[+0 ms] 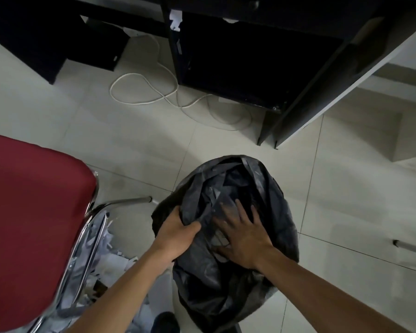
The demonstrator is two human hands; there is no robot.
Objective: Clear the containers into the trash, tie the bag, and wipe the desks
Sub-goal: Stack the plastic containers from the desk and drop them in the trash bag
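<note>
Black trash bag (226,236) on floor, just right of red chair (34,224). Left hand (175,236) clenches bag's rim fold; right hand (243,239) flat, fingers spread, pressing plastic. Advice: squeeze air out, gather rim evenly before knotting.

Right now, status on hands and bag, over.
Left hand gripping a fold of the black trash bag. Right hand flat on it, fingers spread. Bag not yet tied. Red chair close on the left, paper scraps beneath.

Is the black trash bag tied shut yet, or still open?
Untied: the black trash bag gapes, no knot; left hand grips its rim, right hand lies flat on it.
</note>
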